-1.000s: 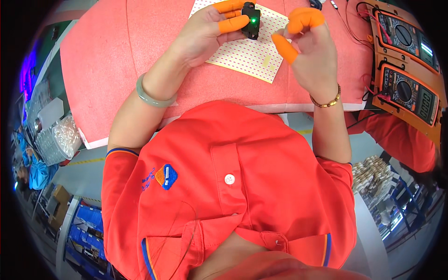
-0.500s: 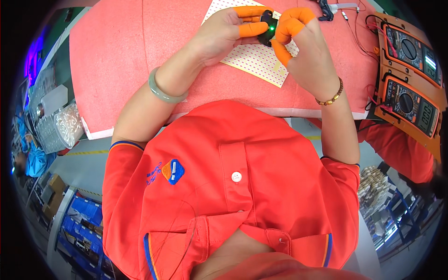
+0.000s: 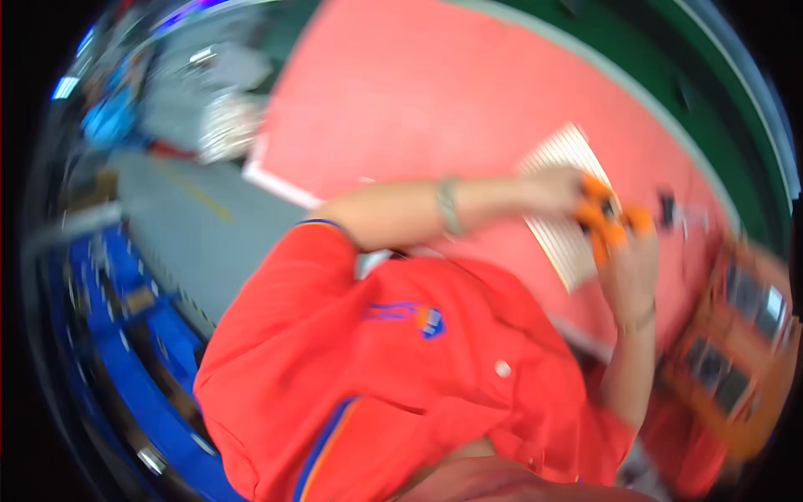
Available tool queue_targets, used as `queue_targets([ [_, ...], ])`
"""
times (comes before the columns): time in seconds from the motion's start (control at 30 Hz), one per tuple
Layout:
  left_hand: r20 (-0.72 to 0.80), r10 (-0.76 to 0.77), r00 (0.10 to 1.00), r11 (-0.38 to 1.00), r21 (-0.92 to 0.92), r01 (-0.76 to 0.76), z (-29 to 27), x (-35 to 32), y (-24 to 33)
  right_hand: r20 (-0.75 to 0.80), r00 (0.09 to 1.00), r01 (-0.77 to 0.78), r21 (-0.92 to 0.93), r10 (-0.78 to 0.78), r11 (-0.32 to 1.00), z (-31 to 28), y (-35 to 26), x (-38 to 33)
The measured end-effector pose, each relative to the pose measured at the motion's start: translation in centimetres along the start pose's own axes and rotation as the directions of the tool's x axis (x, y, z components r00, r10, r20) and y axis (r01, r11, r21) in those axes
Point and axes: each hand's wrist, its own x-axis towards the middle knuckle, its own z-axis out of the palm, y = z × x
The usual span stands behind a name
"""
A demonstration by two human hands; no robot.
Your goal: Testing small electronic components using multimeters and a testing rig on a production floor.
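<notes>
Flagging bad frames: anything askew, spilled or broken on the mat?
Nothing spilled or broken that I can tell. The frame is tilted and motion-blurred. Both hands, left and right, meet over the perforated board on the red mat; meters sit at right.

desk mat [image 3: 435, 109]: red | perforated board [image 3: 562, 219]: cream, dotted | finger covers [image 3: 604, 219]: orange | shirt [image 3: 393, 368]: red, blue trim | meters [image 3: 736, 335]: orange cases
</notes>
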Motion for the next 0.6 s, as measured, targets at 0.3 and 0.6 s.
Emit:
queue_targets([
  [0.3,-0.25,0.282,0.926,0.934,0.294,-0.204,-3.5,-10.5,11.7,-0.37,0.773,-0.006,0.809,0.516,0.588,2.2,3.5,-4.5],
  [0.6,-0.35,0.899,-0.261,0.376,0.316,0.871,-26.3,-36.3,14.2,-0.403,0.643,-0.373,0.578,0.651,0.726,0.7,5.9,-5.6],
])
